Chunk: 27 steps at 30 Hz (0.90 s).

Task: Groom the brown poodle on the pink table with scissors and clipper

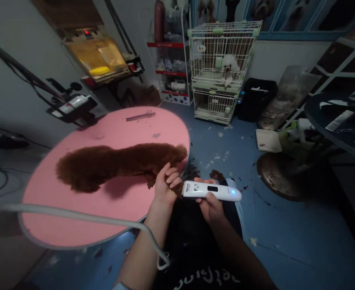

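A brown curly-haired dog [111,163] lies stretched across a round pink table [75,217]. My left hand [166,182] is closed around one of the dog's paws at the table's near right edge. My right hand [211,203] grips a white electric clipper [210,191] with a blue light lit; its blade end points left at the held paw, close to my left fingers.
Scissors or a comb [141,116] lie at the table's far side. A grey hose [75,213] crosses the table front. Stacked wire cages [221,68] hold a white dog [229,66]. Hair clumps litter the blue floor [286,241]. A dryer [71,108] stands at left.
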### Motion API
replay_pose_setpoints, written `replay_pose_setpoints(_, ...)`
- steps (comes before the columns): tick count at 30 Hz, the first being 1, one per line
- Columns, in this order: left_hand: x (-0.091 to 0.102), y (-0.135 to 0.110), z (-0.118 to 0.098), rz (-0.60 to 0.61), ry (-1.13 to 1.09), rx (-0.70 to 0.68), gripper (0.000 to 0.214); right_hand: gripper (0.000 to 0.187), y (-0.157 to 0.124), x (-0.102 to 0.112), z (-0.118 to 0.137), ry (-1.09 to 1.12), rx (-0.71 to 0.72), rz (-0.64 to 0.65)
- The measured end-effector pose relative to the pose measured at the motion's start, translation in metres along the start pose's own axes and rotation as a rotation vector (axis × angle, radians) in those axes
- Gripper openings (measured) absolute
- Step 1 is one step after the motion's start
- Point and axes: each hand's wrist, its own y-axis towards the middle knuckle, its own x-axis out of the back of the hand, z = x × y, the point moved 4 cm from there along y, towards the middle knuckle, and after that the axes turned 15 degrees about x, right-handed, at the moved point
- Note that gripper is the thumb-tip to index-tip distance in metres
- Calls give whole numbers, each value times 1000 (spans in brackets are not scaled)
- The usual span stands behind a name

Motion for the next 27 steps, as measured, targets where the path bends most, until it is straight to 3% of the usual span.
replay_pose_setpoints(7,1,5,0,-72,55,-22,40,41,2,3,-10,29,-43,-85)
replay_pose_setpoints(13,5,12,-3,-138,172,-96,34,36,-5,11,-22,0,-125,-254)
replay_pose_setpoints(21,17,23,-5,-247,326,-119,20,32,-8,3,-12,-331,-5,-150)
replay_pose_setpoints(27,10,19,-12,-199,305,-258,9,28,-3,1,-5,-374,78,-139)
